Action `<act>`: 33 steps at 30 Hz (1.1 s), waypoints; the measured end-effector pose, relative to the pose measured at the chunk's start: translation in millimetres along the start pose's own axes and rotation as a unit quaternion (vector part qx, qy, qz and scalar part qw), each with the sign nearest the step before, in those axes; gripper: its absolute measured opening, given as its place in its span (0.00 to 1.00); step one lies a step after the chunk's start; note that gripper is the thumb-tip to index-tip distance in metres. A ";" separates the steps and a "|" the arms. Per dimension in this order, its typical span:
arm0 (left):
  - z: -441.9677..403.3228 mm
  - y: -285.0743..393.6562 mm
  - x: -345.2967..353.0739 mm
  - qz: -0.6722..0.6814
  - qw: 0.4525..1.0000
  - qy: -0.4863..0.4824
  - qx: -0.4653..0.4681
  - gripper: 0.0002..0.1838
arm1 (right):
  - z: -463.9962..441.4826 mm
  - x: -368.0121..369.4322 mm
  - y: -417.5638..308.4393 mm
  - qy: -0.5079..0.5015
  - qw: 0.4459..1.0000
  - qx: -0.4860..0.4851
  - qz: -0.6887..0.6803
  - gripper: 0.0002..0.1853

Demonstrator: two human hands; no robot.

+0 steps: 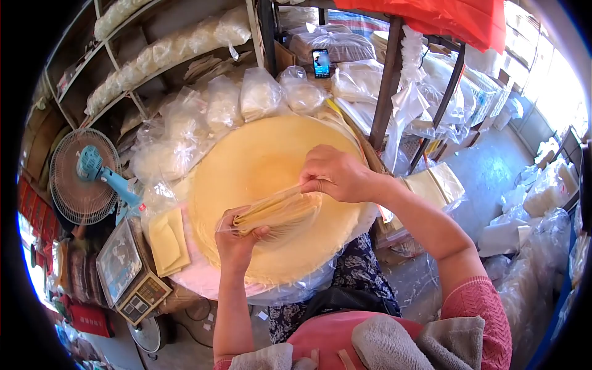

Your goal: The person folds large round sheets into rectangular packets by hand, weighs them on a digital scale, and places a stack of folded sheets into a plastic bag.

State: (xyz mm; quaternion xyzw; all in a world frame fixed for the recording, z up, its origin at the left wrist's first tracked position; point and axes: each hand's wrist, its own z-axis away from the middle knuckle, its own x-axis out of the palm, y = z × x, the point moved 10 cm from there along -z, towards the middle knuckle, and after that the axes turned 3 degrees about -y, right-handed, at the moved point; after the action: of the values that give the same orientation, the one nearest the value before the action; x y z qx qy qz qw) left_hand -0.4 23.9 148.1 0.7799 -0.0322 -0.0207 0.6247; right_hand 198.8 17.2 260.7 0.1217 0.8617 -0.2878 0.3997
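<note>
A clear plastic bag with folded thin yellow sheets (279, 213) is held between my hands, above a wide round stack of thin yellow sheets (228, 154). My left hand (239, 240) wraps round the bag's left end, thumb along the near side. At the other end, my right hand (333, 175) is closed, its fingertips pinching the bag's edge. The folded edges of the sheets show through the plastic. Left of the round stack lies a folded yellow sheet bundle (166, 242), touched by neither hand.
Filled plastic bags (260, 95) line the back of the stack. A digital scale (126, 265) and a fan (86, 176) stand at left. Behind is a lit phone (321, 63). A dark post (387, 83) rises at back right; packed sheets (431, 185) lie at right.
</note>
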 end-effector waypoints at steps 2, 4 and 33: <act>0.3 1.4 1.4 -0.004 1.000 -0.006 0.000 0.25 | 0.4 1.9 4.4 0.012 1.000 -0.013 0.018 0.07; 0.9 3.9 4.1 0.013 1.000 -0.013 0.000 0.25 | -0.8 2.0 1.7 0.009 0.999 -0.017 0.026 0.08; 5.3 13.2 11.3 0.018 0.999 -0.031 0.013 0.22 | -14.1 23.3 -24.5 0.019 0.997 -0.063 0.040 0.07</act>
State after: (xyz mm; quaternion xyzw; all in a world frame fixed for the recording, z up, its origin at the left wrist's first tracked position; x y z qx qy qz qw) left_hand 10.2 14.9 159.9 0.7864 -0.0664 -0.0331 0.6133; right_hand 164.2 5.3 259.9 0.1364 0.8802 -0.2138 0.4011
